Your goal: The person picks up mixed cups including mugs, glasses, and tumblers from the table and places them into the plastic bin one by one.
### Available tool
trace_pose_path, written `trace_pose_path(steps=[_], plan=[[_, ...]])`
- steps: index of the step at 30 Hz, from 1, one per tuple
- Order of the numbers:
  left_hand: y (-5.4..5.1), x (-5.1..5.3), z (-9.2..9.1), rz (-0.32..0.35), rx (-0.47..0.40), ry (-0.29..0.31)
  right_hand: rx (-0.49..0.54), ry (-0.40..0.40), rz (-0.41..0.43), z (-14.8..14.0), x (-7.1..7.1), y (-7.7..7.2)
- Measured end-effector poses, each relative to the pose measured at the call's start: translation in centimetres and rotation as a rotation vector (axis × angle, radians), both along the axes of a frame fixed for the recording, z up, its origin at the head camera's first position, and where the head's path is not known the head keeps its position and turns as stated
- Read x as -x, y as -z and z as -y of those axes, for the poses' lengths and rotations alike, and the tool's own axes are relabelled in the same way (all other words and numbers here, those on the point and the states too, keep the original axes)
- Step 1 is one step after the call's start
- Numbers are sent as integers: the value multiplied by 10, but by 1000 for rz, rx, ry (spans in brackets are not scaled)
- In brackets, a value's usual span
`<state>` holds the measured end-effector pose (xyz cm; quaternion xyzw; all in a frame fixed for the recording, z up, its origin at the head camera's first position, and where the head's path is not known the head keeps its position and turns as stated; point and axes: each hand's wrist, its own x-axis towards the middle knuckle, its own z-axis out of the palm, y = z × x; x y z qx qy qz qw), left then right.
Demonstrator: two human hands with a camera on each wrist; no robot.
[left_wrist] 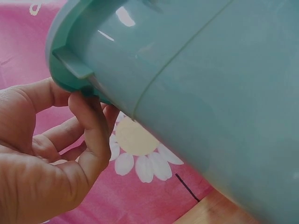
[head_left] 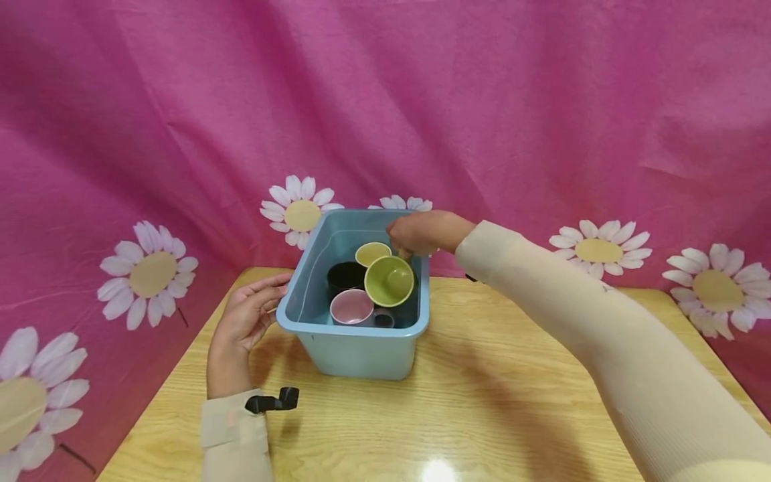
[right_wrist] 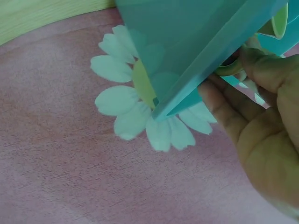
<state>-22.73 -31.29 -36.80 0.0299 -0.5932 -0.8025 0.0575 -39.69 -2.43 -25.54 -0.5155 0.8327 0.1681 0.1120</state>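
Observation:
A blue plastic tub (head_left: 367,351) stands on the table with several mugs inside. My left hand (head_left: 249,314) is at its left rim; in the left wrist view the thumb and a finger (left_wrist: 91,126) pinch the rim's edge. Over the tub's right side, my right hand (head_left: 421,232) grips a green mug (head_left: 389,281) by its handle (right_wrist: 230,70). That mug is tilted, its opening facing the head camera. Below it in the tub are a pink mug (head_left: 352,308), a black mug (head_left: 346,276) and a yellow mug (head_left: 373,252). The tub wall hides part of the right hand's grip in the right wrist view.
The wooden table (head_left: 482,402) extends in front of the tub and to its right. A pink cloth (head_left: 458,100) with white daisies hangs behind and on both sides. A black strap mount (head_left: 274,402) sits on the left sleeve.

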Motion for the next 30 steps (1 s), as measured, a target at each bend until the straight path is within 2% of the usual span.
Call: trace_pose_path(steps=[6,10,16,23,27,30], plan=[[1,0,2,-8,-3,-4,-61,40,7,13,1,7],[2,1,2,0,1,-15,-80,8,20,19,7,18],[3,1,2,5,0,-12,-32,31,104,17,14,31],[2,3,1,6,-8,-17,20,-37,164,20,24,36],[2,3,1,12,-3,-20,73,-13,206,21,32,40],[3,3,3,9,-6,-17,107,-7,197,22,37,42]])
